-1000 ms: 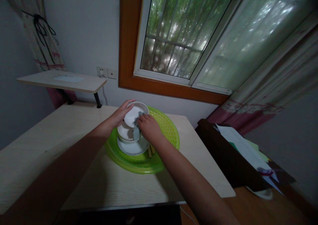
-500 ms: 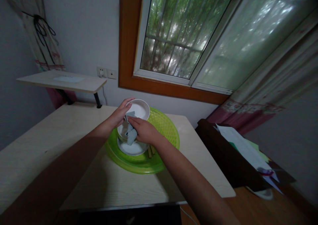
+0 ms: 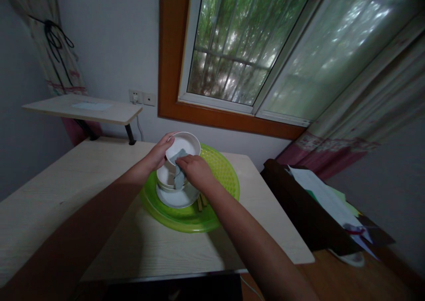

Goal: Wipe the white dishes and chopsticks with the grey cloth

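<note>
One white bowl (image 3: 189, 142), tilted above stacked bowls (image 3: 164, 176) in the green tray (image 3: 229, 175) on the counter (image 3: 260, 203), was gripped at its rim by the left hand (image 3: 160, 152) while the right hand (image 3: 196, 170) pinched a grey cloth (image 3: 179, 178) over the bowl's near edge.

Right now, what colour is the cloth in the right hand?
Greyish blue cloth; shows best in the head view.
</note>
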Action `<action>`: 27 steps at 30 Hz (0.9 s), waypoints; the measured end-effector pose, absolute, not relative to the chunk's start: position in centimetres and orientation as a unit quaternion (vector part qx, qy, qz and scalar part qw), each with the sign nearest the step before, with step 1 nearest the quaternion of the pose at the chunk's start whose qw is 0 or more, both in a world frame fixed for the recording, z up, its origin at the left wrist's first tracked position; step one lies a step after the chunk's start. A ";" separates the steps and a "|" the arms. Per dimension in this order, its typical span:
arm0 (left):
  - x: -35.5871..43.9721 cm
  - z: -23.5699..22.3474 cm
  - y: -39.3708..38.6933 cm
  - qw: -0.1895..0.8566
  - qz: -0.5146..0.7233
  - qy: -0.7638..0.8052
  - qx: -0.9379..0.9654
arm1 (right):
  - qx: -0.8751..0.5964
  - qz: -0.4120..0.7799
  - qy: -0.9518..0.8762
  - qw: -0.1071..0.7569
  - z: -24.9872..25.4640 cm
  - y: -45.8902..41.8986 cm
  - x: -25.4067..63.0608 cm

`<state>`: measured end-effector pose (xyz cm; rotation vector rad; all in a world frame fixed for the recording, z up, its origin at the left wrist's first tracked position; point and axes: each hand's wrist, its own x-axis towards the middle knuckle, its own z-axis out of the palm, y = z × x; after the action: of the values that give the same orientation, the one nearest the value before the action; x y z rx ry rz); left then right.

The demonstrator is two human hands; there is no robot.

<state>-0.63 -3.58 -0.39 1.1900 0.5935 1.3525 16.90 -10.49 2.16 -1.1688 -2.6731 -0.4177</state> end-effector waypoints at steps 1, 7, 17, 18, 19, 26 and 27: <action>-0.6 -0.4 -3.5 0.583 0.584 0.255 0.504 | -0.393 -0.150 -0.902 0.096 2.3 -10.5 17.0; -0.7 -0.2 -3.4 0.579 0.612 0.265 0.469 | -0.389 -0.201 -0.892 0.111 2.6 -10.0 17.7; -0.6 0.7 -4.0 0.610 0.572 0.271 0.477 | -0.411 -0.229 -0.869 0.150 2.6 -10.0 18.5; -0.6 0.8 -4.1 0.617 0.564 0.271 0.477 | -0.413 -0.229 -0.868 0.151 2.6 -9.9 18.5; -0.6 0.8 -4.2 0.624 0.558 0.271 0.476 | -0.415 -0.229 -0.868 0.151 2.5 -9.9 18.5; -0.7 0.5 -4.1 0.623 0.572 0.252 0.469 | -0.407 -0.226 -0.873 0.147 2.0 -9.5 18.5; -0.7 0.5 -4.1 0.617 0.578 0.252 0.472 | -0.404 -0.227 -0.874 0.149 2.0 -9.5 18.5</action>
<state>-0.71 -4.08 0.46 1.0864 0.5799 1.3304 18.47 -9.54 2.00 -1.1605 -2.5109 -0.6527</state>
